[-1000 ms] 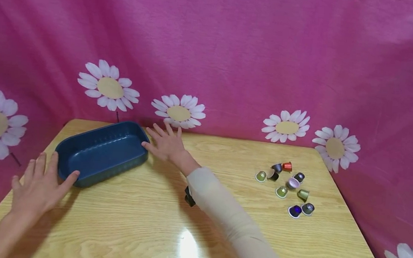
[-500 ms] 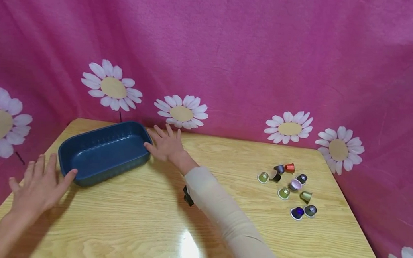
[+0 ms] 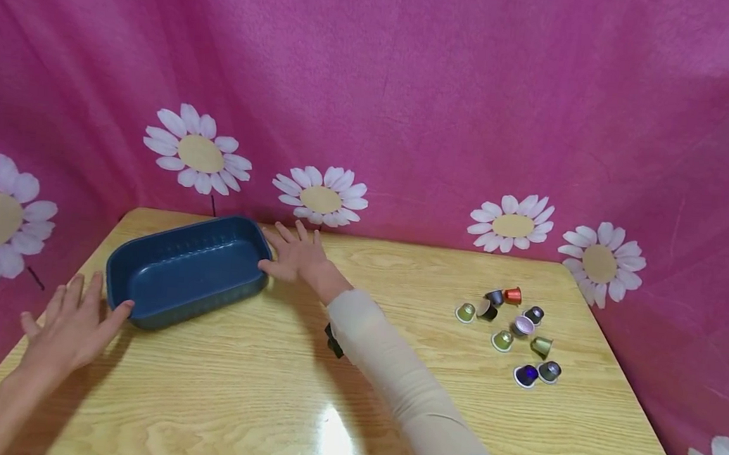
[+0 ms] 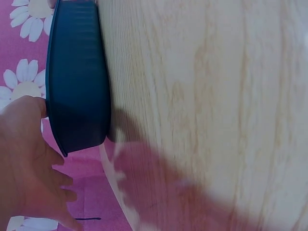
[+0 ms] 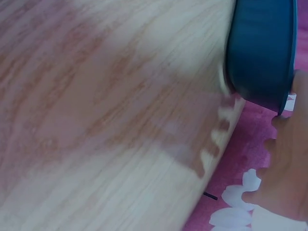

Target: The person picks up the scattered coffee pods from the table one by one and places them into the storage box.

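A dark blue rectangular baking dish (image 3: 200, 306) sits on the wood-grain table (image 3: 232, 401), at the far left, set obliquely near the back edge. Its corners are rounded and its cavity faces up.

Left hand (image 3: 68, 334): released, fingers extended and spread, located at the near-left corner of the dish. The left wrist view shows the thumb tip meeting the rim; the fingers lie outside the dish.

Right hand (image 3: 299, 258): released, fingers fanned toward the back edge, thumb against the right end of the dish. Neither hand grasps anything. A beige sleeve (image 3: 405, 378) covers the right forearm; a small black object (image 3: 334, 342) shows beside it, partly hidden, type not determinable.

Ten coffee capsules are scattered on the right side of the table, well apart from the dish. A red capsule (image 3: 513, 296) lies on its side at the back; a blue capsule (image 3: 527, 375) stands rim-down at the front, next to a grey capsule (image 3: 549, 371).

Behind the table hangs a magenta cloth (image 3: 411, 104) printed with white daisies.
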Available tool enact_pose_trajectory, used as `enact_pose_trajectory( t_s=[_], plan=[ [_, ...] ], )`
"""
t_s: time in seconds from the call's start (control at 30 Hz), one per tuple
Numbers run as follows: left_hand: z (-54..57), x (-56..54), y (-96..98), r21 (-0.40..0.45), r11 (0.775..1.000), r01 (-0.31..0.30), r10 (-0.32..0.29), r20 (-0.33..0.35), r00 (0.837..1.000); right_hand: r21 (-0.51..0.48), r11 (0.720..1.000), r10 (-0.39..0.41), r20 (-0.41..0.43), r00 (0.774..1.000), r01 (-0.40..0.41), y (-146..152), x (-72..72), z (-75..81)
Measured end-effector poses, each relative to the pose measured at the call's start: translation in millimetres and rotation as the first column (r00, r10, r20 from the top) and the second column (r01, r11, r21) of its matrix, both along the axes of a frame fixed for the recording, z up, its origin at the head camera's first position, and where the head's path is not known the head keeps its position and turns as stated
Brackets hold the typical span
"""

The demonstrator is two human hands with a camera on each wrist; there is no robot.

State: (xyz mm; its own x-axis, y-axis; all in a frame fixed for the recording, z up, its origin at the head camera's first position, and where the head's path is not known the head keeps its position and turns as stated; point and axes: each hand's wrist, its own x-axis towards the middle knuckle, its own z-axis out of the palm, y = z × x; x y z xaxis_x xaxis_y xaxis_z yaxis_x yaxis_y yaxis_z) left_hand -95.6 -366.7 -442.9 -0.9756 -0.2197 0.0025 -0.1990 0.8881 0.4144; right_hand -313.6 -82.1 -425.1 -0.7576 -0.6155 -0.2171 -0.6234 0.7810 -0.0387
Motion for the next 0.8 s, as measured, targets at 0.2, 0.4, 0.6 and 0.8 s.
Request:
enact_pose_trajectory(
  t_s=[0.2, 0.4, 0.6, 0.8],
  plan=[
    [-4.4, -2.3, 1.2, -0.002, 1.000, 0.002, -0.002, 0.008, 1.000, 0.032, 1.000, 0.000, 0.015, 1.000, -0.001, 2.3, 0.3, 3.1],
    [-7.4, -2.4, 0.2, -0.004, 1.000, -0.001, 0.001, 0.012, 1.000, 0.035, 0.999, 0.006, -0.001, 1.000, -0.006, 2.1, -0.4, 1.6],
    [-9.1, -3.2, -1.0, -0.003, 1.000, 0.009, -0.009, 0.006, 1.000, 0.035, 0.999, 0.017, -0.011, 1.000, -0.016, 1.6, -1.6, 0.2],
    [-11.9, -4.1, -3.9, 0.003, 1.000, 0.017, -0.017, 0.010, 1.000, 0.022, 1.000, 0.013, -0.019, 1.000, -0.012, 2.4, -1.3, -2.8]
  ],
)
